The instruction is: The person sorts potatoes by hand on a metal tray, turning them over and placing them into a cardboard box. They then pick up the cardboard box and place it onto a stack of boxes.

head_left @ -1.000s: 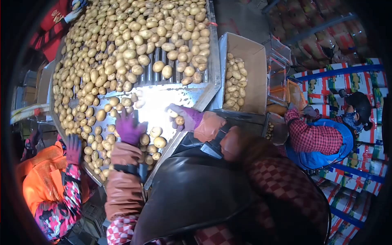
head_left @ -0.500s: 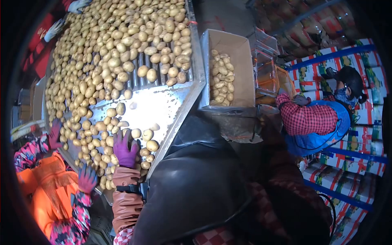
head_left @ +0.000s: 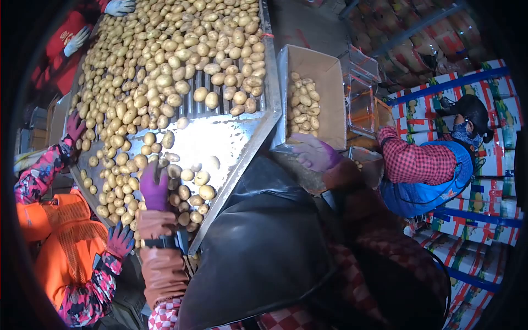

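My left hand [head_left: 154, 190], in a purple glove, lies among the potatoes [head_left: 124, 179] at the near end of the metal sorting table [head_left: 231, 129]. Its fingers are apart and touch potatoes, with their tips partly hidden. My right hand [head_left: 317, 154], in a purple and greyish glove, is at the near edge of a cardboard box [head_left: 330, 93]. Its fingers stretch out to the left, slightly blurred, and no potato shows in them. Inside the box lies a heap of potatoes [head_left: 303, 104].
A co-worker in an orange vest [head_left: 74, 231] reaches over the table's left side. Gloved hands [head_left: 76, 41] of others show at far left. Another person in a blue apron [head_left: 429, 176] stands right, before stacked printed cartons [head_left: 476, 187]. A wire-framed crate [head_left: 361, 104] adjoins the box.
My right hand has come into view beside the box. My left hand has shifted slightly left and up among the potatoes. The orange-vested co-worker's far hand has moved up the table.
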